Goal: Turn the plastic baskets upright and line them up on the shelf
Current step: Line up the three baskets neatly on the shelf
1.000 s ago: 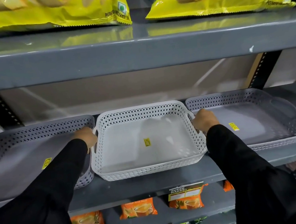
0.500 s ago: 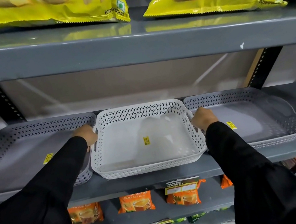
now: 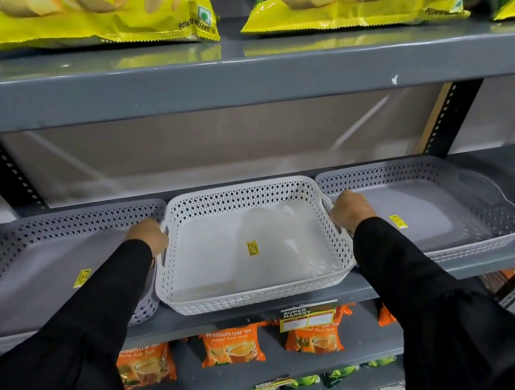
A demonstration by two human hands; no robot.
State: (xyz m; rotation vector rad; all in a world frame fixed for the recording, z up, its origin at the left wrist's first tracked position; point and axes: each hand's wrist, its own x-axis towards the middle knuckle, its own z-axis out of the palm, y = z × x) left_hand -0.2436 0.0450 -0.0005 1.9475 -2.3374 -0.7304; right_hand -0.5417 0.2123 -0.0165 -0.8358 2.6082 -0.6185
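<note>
Three shallow perforated plastic baskets stand upright side by side on the grey middle shelf point(image 3: 266, 305). The white basket point(image 3: 218, 300) is in the centre, with a grey basket point(image 3: 21, 236) to its left and another grey basket point(image 3: 476, 239) to its right. Each has a yellow sticker on its floor. My left hand point(image 3: 149, 239) grips the white basket's left handle and my right hand point(image 3: 350, 212) grips its right handle. Black sleeves cover both arms.
The upper shelf point(image 3: 231, 75) hangs low overhead and carries yellow chip bags point(image 3: 95, 15). Black slotted uprights point(image 3: 2, 176) stand behind the baskets. Orange tea packets point(image 3: 232, 345) lie on the lower shelf, with green packets under them.
The white basket has slid slightly back between the grey ones, both hands still on its handles. The camera has tilted down a little.
</note>
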